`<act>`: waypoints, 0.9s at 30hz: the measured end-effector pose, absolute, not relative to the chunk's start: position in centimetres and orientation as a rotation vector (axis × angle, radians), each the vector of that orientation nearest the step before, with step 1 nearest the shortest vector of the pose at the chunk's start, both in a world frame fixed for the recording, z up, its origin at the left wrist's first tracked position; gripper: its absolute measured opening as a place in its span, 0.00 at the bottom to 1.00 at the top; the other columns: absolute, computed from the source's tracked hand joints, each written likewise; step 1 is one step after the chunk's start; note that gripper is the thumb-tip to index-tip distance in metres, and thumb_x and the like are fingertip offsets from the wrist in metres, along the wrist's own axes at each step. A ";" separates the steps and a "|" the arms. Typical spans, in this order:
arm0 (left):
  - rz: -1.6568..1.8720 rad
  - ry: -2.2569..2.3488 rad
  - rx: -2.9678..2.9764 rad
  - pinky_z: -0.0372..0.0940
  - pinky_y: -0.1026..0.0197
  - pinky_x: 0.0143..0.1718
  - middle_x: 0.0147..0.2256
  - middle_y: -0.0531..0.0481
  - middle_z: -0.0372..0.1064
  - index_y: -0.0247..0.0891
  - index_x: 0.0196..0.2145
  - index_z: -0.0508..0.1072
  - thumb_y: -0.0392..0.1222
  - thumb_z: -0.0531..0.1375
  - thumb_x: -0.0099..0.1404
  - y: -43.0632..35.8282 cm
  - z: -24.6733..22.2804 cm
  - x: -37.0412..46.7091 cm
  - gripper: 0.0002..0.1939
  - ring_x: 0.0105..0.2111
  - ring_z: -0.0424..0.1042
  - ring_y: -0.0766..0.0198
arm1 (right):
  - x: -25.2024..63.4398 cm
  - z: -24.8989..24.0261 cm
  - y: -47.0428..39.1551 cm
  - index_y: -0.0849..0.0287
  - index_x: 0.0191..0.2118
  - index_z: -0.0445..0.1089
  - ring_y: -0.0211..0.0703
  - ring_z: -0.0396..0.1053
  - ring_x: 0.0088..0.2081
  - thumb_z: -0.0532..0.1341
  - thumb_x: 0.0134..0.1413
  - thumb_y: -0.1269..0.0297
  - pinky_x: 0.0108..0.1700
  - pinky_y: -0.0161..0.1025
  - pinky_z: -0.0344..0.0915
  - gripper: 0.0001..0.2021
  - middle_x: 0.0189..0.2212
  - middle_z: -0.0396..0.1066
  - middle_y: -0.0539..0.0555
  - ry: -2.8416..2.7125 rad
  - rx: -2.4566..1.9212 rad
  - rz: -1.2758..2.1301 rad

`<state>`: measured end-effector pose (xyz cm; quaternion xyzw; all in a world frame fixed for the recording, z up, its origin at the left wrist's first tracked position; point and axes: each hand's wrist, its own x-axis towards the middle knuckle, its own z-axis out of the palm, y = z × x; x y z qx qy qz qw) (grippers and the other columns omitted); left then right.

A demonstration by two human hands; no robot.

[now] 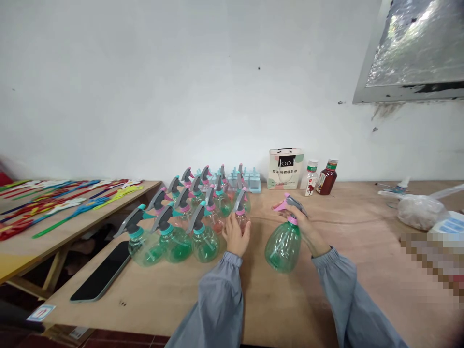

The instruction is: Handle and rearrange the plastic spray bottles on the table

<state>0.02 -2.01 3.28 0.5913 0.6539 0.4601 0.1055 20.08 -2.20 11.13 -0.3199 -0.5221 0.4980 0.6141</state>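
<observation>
My right hand [303, 226] is closed around the neck of a green spray bottle [283, 247] with a pink collar and a grey-and-pink trigger head. The bottle leans a little over the table. My left hand [237, 236] has its fingers and thumb around a clear pinkish spray bottle [240, 211], which stands at the right side of a group and is partly hidden by the hand. Several more spray bottles, with green or pink bodies and grey trigger heads, stand close together left of it, among them a green one [205, 246] nearest that hand.
A black phone [101, 273] lies at the table's left edge. Pale blue plastic pieces [254, 181], a paper bag [285, 169] and two drink bottles, one white [311, 179] and one dark red [327, 178], stand by the wall. A plastic bag [422, 211] lies at right. Colourful flat items cover another table [72, 241].
</observation>
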 end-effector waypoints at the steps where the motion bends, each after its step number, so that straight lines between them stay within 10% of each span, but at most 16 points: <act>1: 1.362 1.926 1.743 0.45 0.35 0.66 0.65 0.33 0.55 0.37 0.66 0.52 0.51 0.53 0.65 -2.0 3.3 0.0 0.34 0.66 0.54 0.47 | 20.0 11.1 -2.3 0.54 0.27 0.75 0.48 0.75 0.41 0.68 0.41 0.53 0.48 0.43 0.68 0.10 0.32 0.78 0.51 -1.214 -0.734 1.130; 6: 1.372 1.935 1.744 0.45 0.35 0.66 0.65 0.33 0.55 0.38 0.66 0.53 0.51 0.53 0.65 -1.9 3.1 0.0 0.34 0.66 0.54 0.47 | 20.1 10.7 -2.4 0.52 0.20 0.69 0.42 0.70 0.29 0.66 0.45 0.51 0.41 0.41 0.68 0.13 0.21 0.70 0.47 -1.201 -0.734 0.960; 13: 1.347 1.951 1.751 0.46 0.36 0.66 0.65 0.33 0.56 0.38 0.66 0.53 0.50 0.54 0.65 -1.9 3.3 0.1 0.34 0.67 0.54 0.48 | 20.6 10.0 -2.4 0.50 0.28 0.73 0.49 0.72 0.42 0.66 0.45 0.48 0.52 0.45 0.65 0.12 0.29 0.74 0.49 -1.375 -0.848 0.822; 27: 1.369 1.936 1.734 0.45 0.36 0.66 0.65 0.34 0.55 0.38 0.65 0.53 0.51 0.53 0.66 -2.1 3.3 0.2 0.33 0.67 0.54 0.48 | 18.8 9.9 -3.9 0.48 0.38 0.74 0.47 0.71 0.36 0.67 0.48 0.46 0.46 0.44 0.69 0.15 0.27 0.72 0.49 -1.389 -0.895 0.764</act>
